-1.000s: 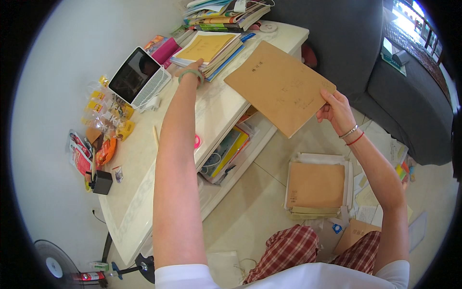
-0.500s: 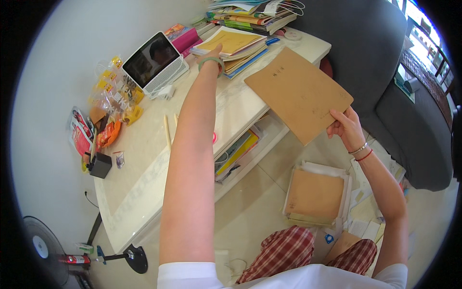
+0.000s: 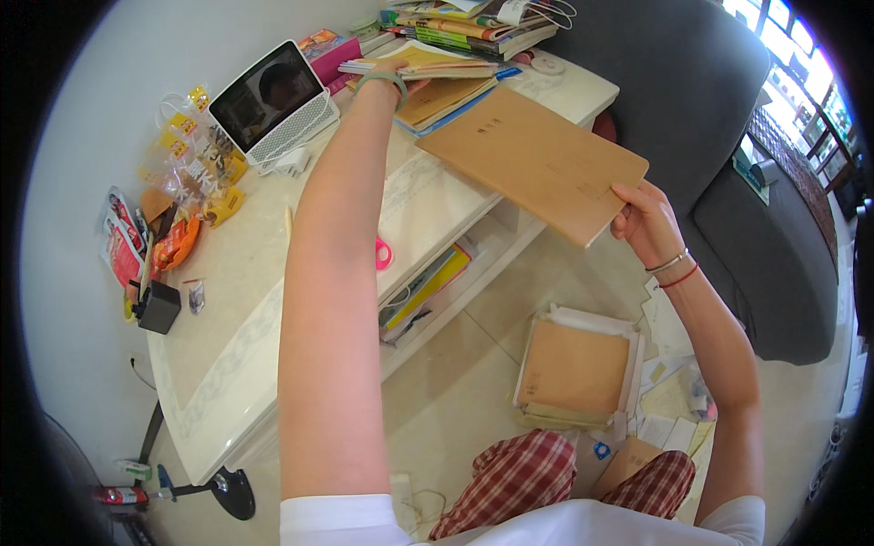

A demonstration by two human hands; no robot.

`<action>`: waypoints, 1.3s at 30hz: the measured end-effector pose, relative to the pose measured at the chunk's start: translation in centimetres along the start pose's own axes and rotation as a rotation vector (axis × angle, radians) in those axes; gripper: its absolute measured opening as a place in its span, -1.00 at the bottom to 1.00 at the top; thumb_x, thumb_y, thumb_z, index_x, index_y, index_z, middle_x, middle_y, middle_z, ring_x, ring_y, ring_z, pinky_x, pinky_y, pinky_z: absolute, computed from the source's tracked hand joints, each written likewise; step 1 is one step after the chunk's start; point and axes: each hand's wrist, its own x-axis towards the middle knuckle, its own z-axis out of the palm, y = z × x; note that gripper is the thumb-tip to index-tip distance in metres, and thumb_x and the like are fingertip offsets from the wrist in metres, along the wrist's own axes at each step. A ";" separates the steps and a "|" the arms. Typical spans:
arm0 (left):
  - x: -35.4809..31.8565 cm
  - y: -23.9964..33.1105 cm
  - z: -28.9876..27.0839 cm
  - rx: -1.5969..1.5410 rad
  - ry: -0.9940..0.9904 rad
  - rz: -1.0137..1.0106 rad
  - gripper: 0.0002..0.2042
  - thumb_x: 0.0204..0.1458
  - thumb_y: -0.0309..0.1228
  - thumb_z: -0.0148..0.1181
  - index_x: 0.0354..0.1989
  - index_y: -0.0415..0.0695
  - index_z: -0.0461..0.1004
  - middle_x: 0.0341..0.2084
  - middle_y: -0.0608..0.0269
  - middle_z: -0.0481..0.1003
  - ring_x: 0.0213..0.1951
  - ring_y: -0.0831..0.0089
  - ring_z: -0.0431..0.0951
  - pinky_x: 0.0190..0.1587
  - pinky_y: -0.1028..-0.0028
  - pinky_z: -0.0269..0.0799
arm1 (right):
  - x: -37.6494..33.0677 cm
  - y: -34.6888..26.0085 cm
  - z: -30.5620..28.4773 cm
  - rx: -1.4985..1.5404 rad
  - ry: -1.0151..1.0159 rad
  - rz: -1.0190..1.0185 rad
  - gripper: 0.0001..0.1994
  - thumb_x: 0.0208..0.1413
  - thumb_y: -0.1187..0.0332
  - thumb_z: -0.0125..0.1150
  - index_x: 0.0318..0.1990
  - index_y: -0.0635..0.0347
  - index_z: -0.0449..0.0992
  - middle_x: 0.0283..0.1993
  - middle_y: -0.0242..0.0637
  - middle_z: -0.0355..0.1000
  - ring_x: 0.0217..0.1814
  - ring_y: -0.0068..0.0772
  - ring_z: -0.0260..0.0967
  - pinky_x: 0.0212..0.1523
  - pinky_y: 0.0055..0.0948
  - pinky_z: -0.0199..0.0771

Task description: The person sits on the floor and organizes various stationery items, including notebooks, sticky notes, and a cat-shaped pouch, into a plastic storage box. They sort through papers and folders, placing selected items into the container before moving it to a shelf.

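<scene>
A brown paper-covered notebook (image 3: 537,164) hangs tilted over the table's right edge, pinched at its near right corner by my right hand (image 3: 651,223). My left hand (image 3: 390,73) reaches to the back of the table. It is closed on the left edge of a few notebooks (image 3: 451,62), the top one yellowish, and holds them raised at that side. Beneath them lie more brown notebooks (image 3: 442,102) with a blue one at the bottom. The far left corner of the held notebook comes close to this lower pile. Some of my left fingers are hidden under the raised notebooks.
Behind stands a tall pile of books (image 3: 473,32). A tablet-like screen (image 3: 273,96), snack bags (image 3: 196,164) and a black pen box (image 3: 158,307) occupy the white table (image 3: 228,364). On the floor, a box of brown notebooks (image 3: 578,364) sits beside loose papers. A dark sofa (image 3: 774,273) stands right.
My left hand has gripped and lifted the left side of the upper notebooks, uncovering brown ones below. My right hand has brought its notebook leftward and flatter, nearer the pile. The view has shifted slightly.
</scene>
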 end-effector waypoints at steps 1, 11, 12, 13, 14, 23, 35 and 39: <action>-0.3 0.3 0.3 -0.011 -0.022 0.036 -0.71 0.06 -0.43 0.05 -0.14 -0.39 0.26 -0.25 -0.14 0.44 -0.21 -0.01 0.53 -0.27 0.18 0.61 | 0.6 0.0 0.0 0.033 -0.012 0.002 -0.85 0.13 0.39 0.03 -0.20 0.26 0.37 -0.48 -0.38 0.37 -0.60 -0.60 0.30 -0.60 -0.54 0.32; -4.1 2.9 2.8 -0.151 -0.291 0.173 -0.69 0.03 -0.52 0.07 -0.09 -0.42 0.21 -0.16 -0.15 0.38 -0.16 -0.01 0.49 -0.13 0.17 0.58 | 13.5 1.0 4.4 0.151 -0.042 -0.022 -0.85 0.07 0.46 0.12 -0.22 0.21 0.33 -0.39 -0.33 0.36 -0.46 -0.46 0.37 -0.50 -0.48 0.42; -4.2 2.9 2.5 -0.134 -0.306 0.157 -0.69 0.02 -0.52 0.08 -0.10 -0.41 0.21 -0.16 -0.15 0.38 -0.16 -0.01 0.49 -0.14 0.17 0.58 | 15.2 1.4 5.4 0.156 -0.046 -0.016 -0.84 0.07 0.45 0.13 -0.22 0.23 0.32 -0.39 -0.31 0.36 -0.45 -0.45 0.38 -0.49 -0.48 0.44; -4.6 2.6 2.0 -0.141 -0.304 0.163 -0.68 0.00 -0.51 0.11 -0.11 -0.39 0.22 -0.19 -0.13 0.39 -0.18 0.01 0.50 -0.17 0.19 0.60 | 16.7 1.9 6.3 0.158 -0.047 -0.009 -0.83 0.07 0.45 0.14 -0.22 0.24 0.32 -0.39 -0.30 0.36 -0.44 -0.44 0.39 -0.48 -0.48 0.47; -5.0 2.1 1.9 -0.130 -0.286 0.160 -0.67 -0.01 -0.51 0.12 -0.11 -0.38 0.22 -0.20 -0.12 0.40 -0.19 0.02 0.51 -0.19 0.20 0.60 | 18.1 2.2 7.0 0.173 -0.030 0.012 -0.83 0.07 0.45 0.14 -0.22 0.25 0.31 -0.38 -0.28 0.36 -0.43 -0.43 0.40 -0.48 -0.48 0.48; -4.3 -1.3 -1.8 -0.115 -0.088 0.201 -0.67 -0.02 -0.51 0.15 -0.09 -0.31 0.26 -0.21 -0.04 0.44 -0.25 0.13 0.55 -0.27 0.23 0.63 | 23.7 5.4 12.2 0.242 -0.014 0.001 -0.78 0.09 0.52 0.09 -0.19 0.54 0.27 -0.24 0.02 0.39 -0.20 -0.10 0.47 -0.22 -0.27 0.62; -2.9 -1.5 -4.6 0.506 -0.051 0.051 -0.64 0.01 -0.19 0.18 -0.24 -0.28 0.37 -0.46 0.04 0.48 -0.49 0.25 0.54 -0.58 0.43 0.46 | 21.8 5.3 12.7 0.171 0.103 -0.060 -0.79 0.12 0.53 -0.01 -0.17 0.58 0.29 -0.26 0.09 0.43 -0.29 -0.10 0.50 -0.30 -0.29 0.63; -3.8 -0.4 -6.1 1.221 0.067 0.165 -0.40 -0.02 0.18 0.02 -0.39 -0.27 0.41 -0.70 0.16 0.39 -0.73 0.43 0.38 -0.69 0.49 0.27 | 16.2 6.4 10.4 0.254 -0.027 -0.189 -0.75 0.16 0.42 -0.02 -0.10 0.44 0.31 -0.28 -0.04 0.44 -0.38 -0.31 0.46 -0.37 -0.41 0.55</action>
